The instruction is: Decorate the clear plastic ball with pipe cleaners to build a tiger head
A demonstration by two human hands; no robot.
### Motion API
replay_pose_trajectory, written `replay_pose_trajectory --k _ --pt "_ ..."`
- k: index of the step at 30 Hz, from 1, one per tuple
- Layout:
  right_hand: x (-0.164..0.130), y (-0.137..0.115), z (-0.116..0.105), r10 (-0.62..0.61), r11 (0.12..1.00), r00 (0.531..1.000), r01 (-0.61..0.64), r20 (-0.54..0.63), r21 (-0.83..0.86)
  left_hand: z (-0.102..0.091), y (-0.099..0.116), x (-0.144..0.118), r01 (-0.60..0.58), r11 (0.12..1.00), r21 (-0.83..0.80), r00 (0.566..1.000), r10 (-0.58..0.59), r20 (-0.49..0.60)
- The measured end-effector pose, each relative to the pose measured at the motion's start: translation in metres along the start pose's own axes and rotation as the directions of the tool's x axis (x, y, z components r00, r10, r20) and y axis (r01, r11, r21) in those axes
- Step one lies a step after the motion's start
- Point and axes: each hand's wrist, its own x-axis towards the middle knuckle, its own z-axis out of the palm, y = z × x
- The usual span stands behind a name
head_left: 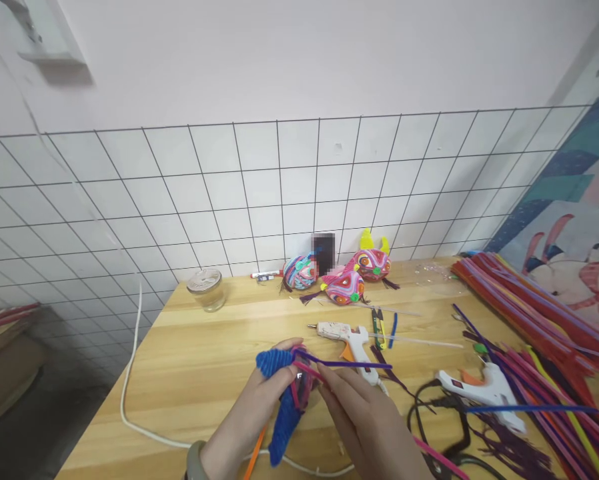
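Observation:
Near the table's front edge, my left hand [257,403] is closed around a craft piece with two blue wrapped horns [284,430] and a pinkish, shiny middle. My right hand [364,407] pinches a pink pipe cleaner [308,369] against that middle; a pink length [442,459] shows below the hand. A dark purple pipe cleaner [357,365] sticks out from the piece to the right, passing over my right fingers. An orange pipe cleaner [256,455] lies below my left hand. The fingertips partly hide the piece's middle.
Two glue guns [347,337] [484,393] lie on the wooden table [194,360]. Several finished wrapped heads [344,287] sit by the wall. A glass jar [206,290] stands at the back left, a box cutter [379,329] mid-table. Pipe cleaner bundles [534,313] and cables [154,437] surround the work.

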Motion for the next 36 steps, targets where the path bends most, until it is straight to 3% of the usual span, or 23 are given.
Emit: replay_pose_trajectory --k 7,22,30,36 --pt "-0.0037 -0.0007 0.0037 -0.022 1.0 1.0 0.022 -0.003 0.001 0.004 0.0061 -0.0034 0.05 0.999 0.008 0.999 -0.05 0.003" --pt "-0.0022 -0.0042 0.005 -0.083 0.997 0.995 0.083 0.048 0.011 0.0031 0.0057 -0.0018 0.025 1.0 -0.017 1.0 -0.025 0.016" --pt "-0.0067 0.0012 0.0077 -0.14 0.99 0.99 0.14 0.016 -0.02 -0.0003 0.0027 -0.0028 0.044 0.998 -0.042 0.998 -0.042 0.051" --pt "-0.0092 0.0026 0.0085 -0.151 0.987 0.988 0.153 0.038 -0.044 -0.0001 0.0067 -0.002 0.132 0.988 -0.076 0.99 -0.128 0.06"
